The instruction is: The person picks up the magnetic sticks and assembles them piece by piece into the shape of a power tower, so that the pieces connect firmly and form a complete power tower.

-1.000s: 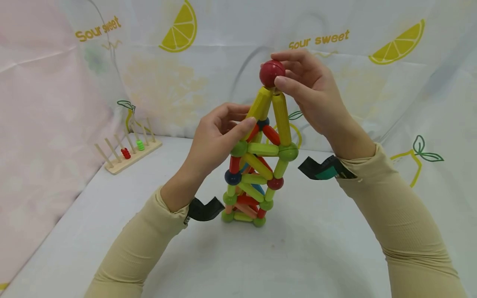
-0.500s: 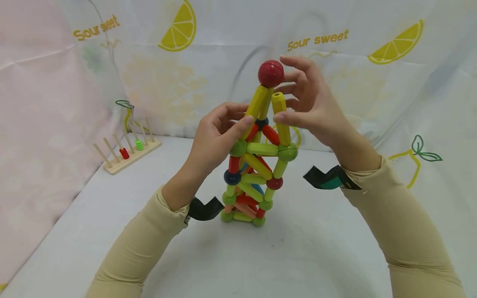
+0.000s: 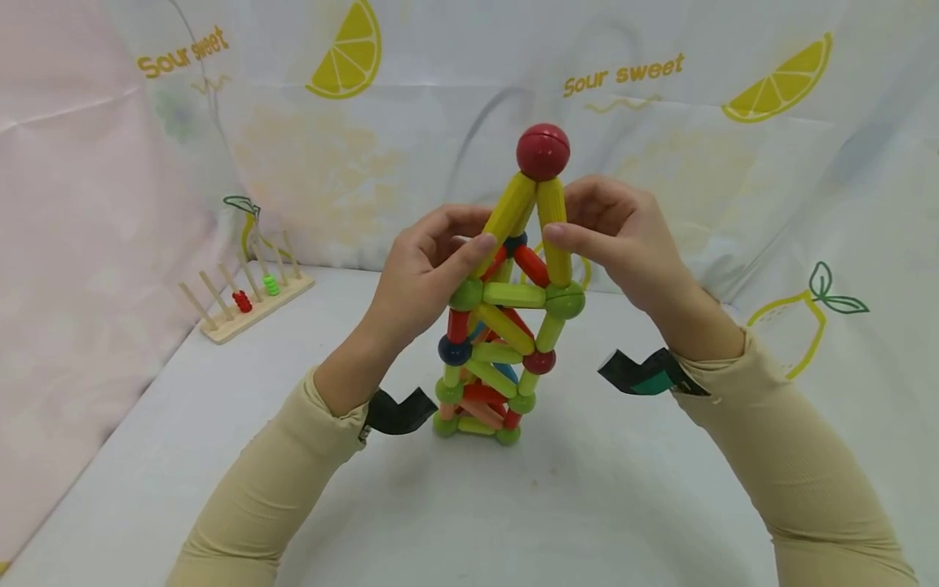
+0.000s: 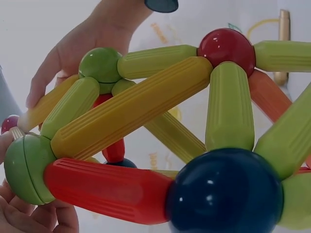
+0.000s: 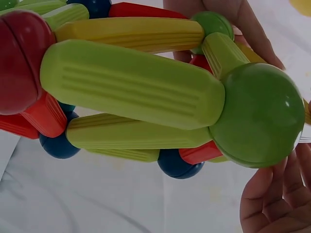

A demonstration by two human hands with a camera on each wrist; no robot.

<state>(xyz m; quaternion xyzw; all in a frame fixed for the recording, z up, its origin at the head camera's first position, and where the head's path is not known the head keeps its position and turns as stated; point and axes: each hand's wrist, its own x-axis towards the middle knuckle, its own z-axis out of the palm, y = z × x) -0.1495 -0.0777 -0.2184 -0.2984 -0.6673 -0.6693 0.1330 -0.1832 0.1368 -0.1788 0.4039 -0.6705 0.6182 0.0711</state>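
Observation:
A tower of coloured rods and balls, of the magnetic building kind, stands upright in the head view. Its top is a red ball [image 3: 543, 152] over leaning yellow rods. My left hand [image 3: 421, 261] pinches the left yellow rod [image 3: 509, 214], thumb in front. On the other side, my right hand [image 3: 623, 236] holds the right yellow rod [image 3: 554, 244] between thumb and fingers; the rod's upper end meets the red ball. Below the rods sit a left green ball [image 4: 30, 169] and a right green ball [image 5: 257, 115]. The fingertips behind the rods are hidden.
A wooden peg board [image 3: 258, 308] with red beads [image 3: 242, 302] and green beads [image 3: 271, 284] stands at the back left of the white table [image 3: 469, 514]. Behind hangs a white curtain [image 3: 440, 147] with lemon prints.
My right hand has left the red ball and come down to the right yellow rod. That rod's top, apart from the ball half a second ago, now meets it. My left hand stays put.

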